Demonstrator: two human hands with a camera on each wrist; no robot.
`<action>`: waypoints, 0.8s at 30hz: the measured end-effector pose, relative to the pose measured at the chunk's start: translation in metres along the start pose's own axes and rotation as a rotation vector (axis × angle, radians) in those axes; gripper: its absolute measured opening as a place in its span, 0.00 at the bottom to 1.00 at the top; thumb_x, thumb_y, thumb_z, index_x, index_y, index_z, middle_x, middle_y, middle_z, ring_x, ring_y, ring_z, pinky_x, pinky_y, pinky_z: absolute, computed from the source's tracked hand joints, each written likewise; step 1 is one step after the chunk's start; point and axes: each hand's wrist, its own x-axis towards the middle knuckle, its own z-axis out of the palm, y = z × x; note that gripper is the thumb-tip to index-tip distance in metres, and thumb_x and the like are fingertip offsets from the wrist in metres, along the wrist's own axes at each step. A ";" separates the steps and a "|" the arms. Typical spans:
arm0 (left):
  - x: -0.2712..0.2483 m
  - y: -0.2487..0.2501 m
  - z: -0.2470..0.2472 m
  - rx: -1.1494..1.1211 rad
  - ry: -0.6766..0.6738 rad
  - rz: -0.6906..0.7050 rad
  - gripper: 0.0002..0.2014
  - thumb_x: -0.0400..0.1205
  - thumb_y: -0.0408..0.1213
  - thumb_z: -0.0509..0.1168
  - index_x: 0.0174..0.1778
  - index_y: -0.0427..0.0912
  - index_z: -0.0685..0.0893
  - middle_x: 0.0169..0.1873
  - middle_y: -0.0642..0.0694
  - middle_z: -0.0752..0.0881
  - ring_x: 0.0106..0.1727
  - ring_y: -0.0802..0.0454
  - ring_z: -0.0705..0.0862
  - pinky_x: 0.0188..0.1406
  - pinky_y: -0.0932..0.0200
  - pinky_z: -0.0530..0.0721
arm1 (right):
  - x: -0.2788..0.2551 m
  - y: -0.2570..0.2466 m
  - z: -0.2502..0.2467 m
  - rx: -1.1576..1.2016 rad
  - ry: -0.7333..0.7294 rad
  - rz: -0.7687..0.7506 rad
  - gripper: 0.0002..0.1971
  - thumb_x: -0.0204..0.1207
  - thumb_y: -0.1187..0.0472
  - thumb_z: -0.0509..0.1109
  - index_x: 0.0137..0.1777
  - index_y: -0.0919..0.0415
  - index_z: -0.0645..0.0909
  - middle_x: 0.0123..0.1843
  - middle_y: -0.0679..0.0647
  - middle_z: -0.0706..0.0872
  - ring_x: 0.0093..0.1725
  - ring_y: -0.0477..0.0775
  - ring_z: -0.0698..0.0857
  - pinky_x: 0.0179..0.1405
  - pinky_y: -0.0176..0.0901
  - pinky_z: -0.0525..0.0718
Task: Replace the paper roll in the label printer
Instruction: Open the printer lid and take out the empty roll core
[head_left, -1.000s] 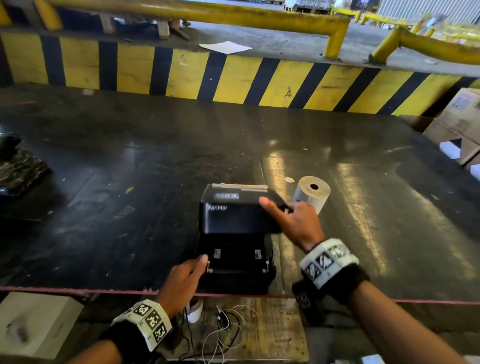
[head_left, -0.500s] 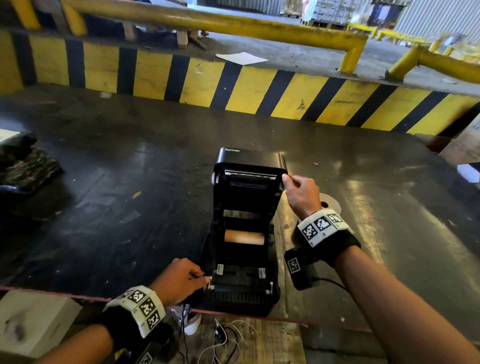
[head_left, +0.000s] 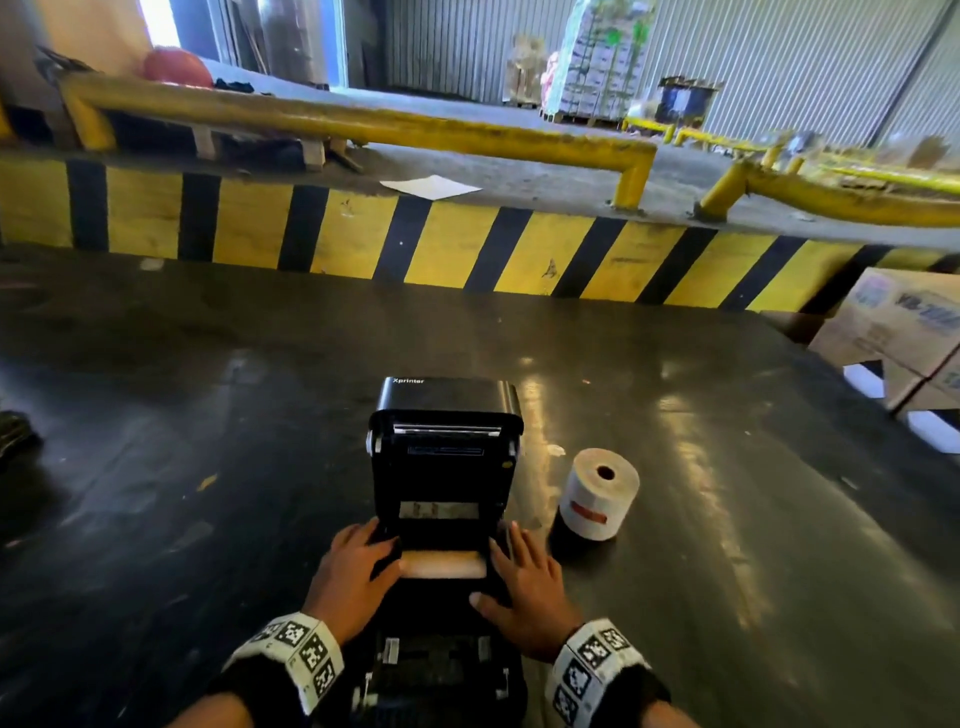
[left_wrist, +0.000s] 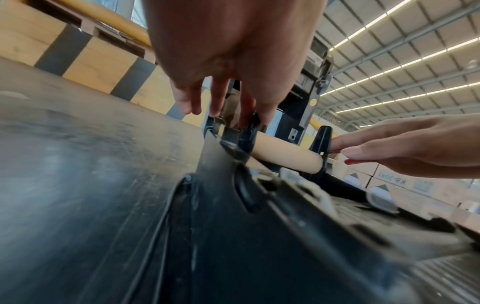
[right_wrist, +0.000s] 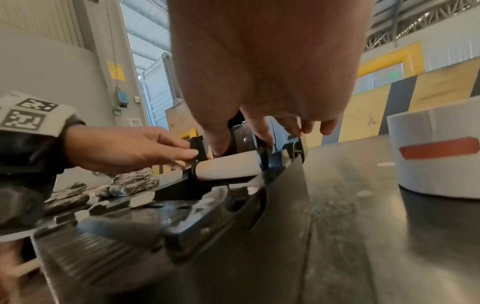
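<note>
The black label printer stands on the dark table with its lid raised upright. A bare tan cardboard core lies across the open bay between two black roll holders. My left hand rests at the bay's left side, its fingertips on the left holder. At the bay's right side my right hand has straight fingers touching the outside of the right holder. Neither hand grips the core. A full white paper roll with a red sticker stands on end just right of the printer.
A yellow and black striped barrier runs along the table's far edge. Cardboard boxes sit at the right. A dark lumpy object lies at the far left. The dark tabletop stretches around the printer.
The lid went from nearly closed to fully upright. My right hand left the lid and dropped to the bay's right side. My left hand moved from the front corner to the bay's left side.
</note>
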 end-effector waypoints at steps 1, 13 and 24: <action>0.002 0.000 0.000 -0.002 0.003 0.002 0.19 0.80 0.46 0.65 0.66 0.47 0.81 0.77 0.42 0.70 0.78 0.40 0.64 0.77 0.44 0.68 | -0.001 0.000 0.002 0.031 0.003 0.009 0.59 0.53 0.17 0.36 0.82 0.53 0.50 0.85 0.60 0.40 0.83 0.60 0.41 0.80 0.57 0.48; 0.001 0.099 -0.040 -0.480 0.232 0.047 0.08 0.78 0.38 0.69 0.52 0.46 0.89 0.39 0.56 0.89 0.35 0.81 0.82 0.38 0.83 0.79 | -0.010 0.034 -0.042 0.857 0.454 -0.192 0.22 0.80 0.59 0.64 0.73 0.59 0.72 0.57 0.49 0.85 0.56 0.42 0.83 0.57 0.36 0.80; 0.025 0.204 0.080 -0.731 -0.080 -0.069 0.09 0.78 0.31 0.69 0.43 0.52 0.85 0.30 0.49 0.91 0.36 0.50 0.88 0.44 0.47 0.86 | -0.066 0.189 -0.052 1.271 0.522 0.142 0.05 0.77 0.69 0.68 0.50 0.66 0.84 0.27 0.53 0.86 0.25 0.50 0.82 0.18 0.34 0.77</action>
